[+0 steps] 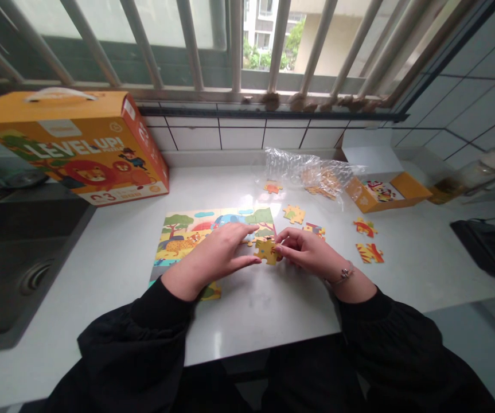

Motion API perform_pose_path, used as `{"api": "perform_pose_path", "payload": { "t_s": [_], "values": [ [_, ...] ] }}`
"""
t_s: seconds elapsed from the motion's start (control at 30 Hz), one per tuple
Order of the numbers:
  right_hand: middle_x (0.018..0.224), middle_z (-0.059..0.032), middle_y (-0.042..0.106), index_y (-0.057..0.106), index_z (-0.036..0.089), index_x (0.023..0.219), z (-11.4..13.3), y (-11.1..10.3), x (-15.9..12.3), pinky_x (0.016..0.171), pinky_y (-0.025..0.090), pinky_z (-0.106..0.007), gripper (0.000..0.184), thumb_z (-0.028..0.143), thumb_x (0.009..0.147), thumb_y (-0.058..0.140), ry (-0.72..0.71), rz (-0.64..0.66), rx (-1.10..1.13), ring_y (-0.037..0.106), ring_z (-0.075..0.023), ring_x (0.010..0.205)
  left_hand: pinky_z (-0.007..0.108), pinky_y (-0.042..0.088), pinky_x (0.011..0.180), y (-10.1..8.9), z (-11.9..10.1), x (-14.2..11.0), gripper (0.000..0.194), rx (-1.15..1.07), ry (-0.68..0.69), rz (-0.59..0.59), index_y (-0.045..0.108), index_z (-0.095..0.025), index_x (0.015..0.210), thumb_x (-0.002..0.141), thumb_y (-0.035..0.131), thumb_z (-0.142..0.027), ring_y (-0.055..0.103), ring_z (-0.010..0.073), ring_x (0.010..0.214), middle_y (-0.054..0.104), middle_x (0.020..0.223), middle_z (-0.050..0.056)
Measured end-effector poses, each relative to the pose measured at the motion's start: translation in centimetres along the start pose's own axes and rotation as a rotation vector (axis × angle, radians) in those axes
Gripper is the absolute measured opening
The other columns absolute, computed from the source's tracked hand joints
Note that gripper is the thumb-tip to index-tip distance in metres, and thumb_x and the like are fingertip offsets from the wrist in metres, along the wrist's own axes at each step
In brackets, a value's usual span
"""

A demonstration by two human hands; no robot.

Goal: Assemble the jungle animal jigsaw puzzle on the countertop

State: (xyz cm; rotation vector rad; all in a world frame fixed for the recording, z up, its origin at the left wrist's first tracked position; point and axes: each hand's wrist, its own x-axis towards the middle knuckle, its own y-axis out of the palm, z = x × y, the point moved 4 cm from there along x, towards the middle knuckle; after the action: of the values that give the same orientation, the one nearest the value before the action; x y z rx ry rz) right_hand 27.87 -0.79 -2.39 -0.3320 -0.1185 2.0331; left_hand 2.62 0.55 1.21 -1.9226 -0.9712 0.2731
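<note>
White stone worktop (113,275) below a barred window (144,51) is scattered with loose cardboard jigsaw pieces (370,252). A yellow jigsaw piece (267,250) is pinched at its right edge in the closed grip of the right hand (311,252). Its longer axis points away from the body, slightly tilted, and it is held just beside a part-built jigsaw (199,241). That jigsaw's edge is touched by the fingertips (244,228) of the open left hand (210,258).

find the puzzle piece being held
The yellow piece pinched by the right hand; the other loose pieces lie flat on the counter, not held.
</note>
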Motion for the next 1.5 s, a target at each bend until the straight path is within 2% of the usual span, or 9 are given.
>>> {"api": "perform_pose_path", "payload": {
  "t_s": [0.13,0.23,0.4,0.53,0.67,0.83,1.13,1.37,1.5],
  "values": [
    [0.081,0.0002,0.075,0.072,0.025,0.118,0.3,1.3,0.0,0.058,0.045,-0.026,0.043,0.063,0.098,0.079,-0.127,0.052,0.011,0.063,-0.014,0.064,0.038,0.054,0.091,0.0,-0.9,0.1,0.021,-0.109,-0.02,0.054,0.076,-0.023,0.123,0.106,0.069,-0.033,0.074,0.0247,0.098,0.081,0.107,0.007],
    [0.09,-0.0019,0.078,0.074,0.026,0.12,0.4,1.4,0.1,0.058,0.047,-0.028,0.04,0.06,0.1,0.078,-0.167,0.002,-0.04,0.065,-0.0146,0.064,0.033,0.048,0.076,-0.4,-0.9,0.3,0.019,-0.171,-0.112,0.081,0.074,-0.022,0.093,0.106,0.065,-0.033,0.067,0.0197,0.079,0.075,0.086,0.002],
    [0.081,-0.0023,0.074,0.076,0.024,0.099,1.2,-1.0,-0.1,0.065,0.049,-0.032,0.032,0.053,0.108,0.066,-0.236,-0.361,-0.381,0.064,-0.0173,0.067,0.032,0.043,0.07,-2.1,0.5,0.1,0.026,-0.177,-0.313,-0.093,0.068,-0.022,0.086,0.105,0.065,-0.04,0.062,0.0186,0.072,0.071,0.078,0.0],
    [0.097,-0.0077,0.08,0.077,0.024,0.097,1.8,-3.0,0.6,0.084,0.056,-0.037,0.025,0.041,0.108,0.063,-0.296,-0.552,-0.653,0.071,-0.024,0.088,0.031,0.039,0.064,-3.1,2.4,-0.5,0.019,-0.136,-0.489,-0.232,0.069,-0.023,0.095,0.101,0.067,-0.041,0.06,0.0182,0.065,0.068,0.073,-0.002],
    [0.13,-0.0145,0.081,0.08,0.02,0.118,2.3,-4.4,4.2,0.114,0.053,-0.046,0.024,0.03,0.106,0.062,-0.28,-0.489,-0.886,0.071,-0.0312,0.126,0.032,0.039,0.064,-3.5,4.0,-1.0,0.023,-0.09,-0.607,-0.31,0.071,-0.023,0.112,0.096,0.072,-0.039,0.062,0.0193,0.065,0.066,0.071,-0.003],
    [0.16,-0.024,0.065,0.072,0.008,0.141,3.4,-5.4,10.5,0.13,0.04,-0.043,0.041,0.028,0.106,0.064,-0.119,-0.269,-1.127,0.058,-0.0338,0.151,0.033,0.042,0.067,-3.5,4.3,-1.0,0.021,-0.069,-0.665,-0.315,0.072,-0.022,0.113,0.096,0.072,-0.035,0.067,0.0205,0.07,0.073,0.079,0.001],
    [0.146,-0.0244,0.072,0.067,0.009,0.144,4.1,-6.3,16.1,0.117,0.048,-0.04,0.041,0.03,0.108,0.063,0.03,-0.311,-1.122,0.067,-0.0339,0.138,0.034,0.047,0.072,-3.6,4.2,-1.0,0.013,-0.046,-0.676,-0.306,0.07,-0.024,0.104,0.095,0.071,-0.034,0.071,0.0225,0.077,0.079,0.085,0.002],
    [0.134,-0.019,0.078,0.065,0.014,0.15,3.6,-7.3,14.8,0.105,0.057,-0.037,0.081,0.051,0.085,0.095,0.114,-0.28,-1.053,0.075,-0.0311,0.121,0.035,0.046,0.072,-3.7,3.9,-0.9,0.009,-0.061,-0.65,-0.314,0.069,-0.024,0.098,0.094,0.071,-0.031,0.07,0.0228,0.077,0.077,0.083,0.002],
    [0.106,-0.0103,0.083,0.082,0.023,0.107,4.1,-8.6,12.4,0.09,0.06,-0.038,0.027,0.043,0.09,0.088,-0.049,-0.358,-0.969,0.076,-0.0264,0.098,0.035,0.043,0.069,-3.8,3.9,-0.8,0.008,-0.083,-0.631,-0.324,0.068,-0.024,0.094,0.092,0.072,-0.03,0.069,0.0238,0.076,0.074,0.078,0.002]
  ]
}}
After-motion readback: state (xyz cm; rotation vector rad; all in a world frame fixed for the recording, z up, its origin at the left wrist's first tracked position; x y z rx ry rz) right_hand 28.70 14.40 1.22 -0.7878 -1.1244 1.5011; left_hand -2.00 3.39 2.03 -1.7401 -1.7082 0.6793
